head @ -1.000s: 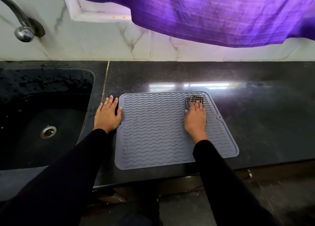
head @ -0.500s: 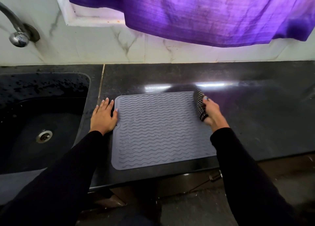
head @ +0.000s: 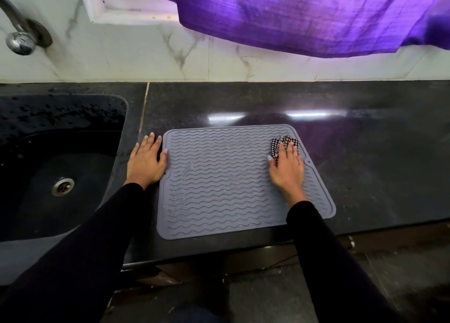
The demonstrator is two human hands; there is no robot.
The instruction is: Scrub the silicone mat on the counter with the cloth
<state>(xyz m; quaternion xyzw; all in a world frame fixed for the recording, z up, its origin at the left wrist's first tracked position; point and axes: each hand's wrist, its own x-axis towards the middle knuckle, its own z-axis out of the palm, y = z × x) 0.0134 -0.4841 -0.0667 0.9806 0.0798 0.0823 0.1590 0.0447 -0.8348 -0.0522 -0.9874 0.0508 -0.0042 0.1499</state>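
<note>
The mat (head: 226, 181) is laid flat on the dark polished desk (head: 365, 132), just right of the sink (head: 60, 166), with its near edge close to the desk's front. It is judged thin, light and floppy, with enough rubbery grip to cling to stone yet still liable to creep or buckle under a hard stroke, so it is best pinned at an edge rather than lifted. That is done here: the left hand (head: 145, 163) is spread flat and released on the desk, its thumb laid on the mat's left rim. The right hand (head: 287, 169) is pressed palm-down on the cloth (head: 283, 143) at the far right corner; the cloth is held under bent fingers rather than clenched in a fist. The cloth is small, soft, bunched and checked in black and white. The mat is grey, rectangular with rounded corners and a raised rim, and is covered in wavy ridges where small wet glints are seen. Grime is judged likely to lodge between ridges, so strokes along them are favoured.
</note>
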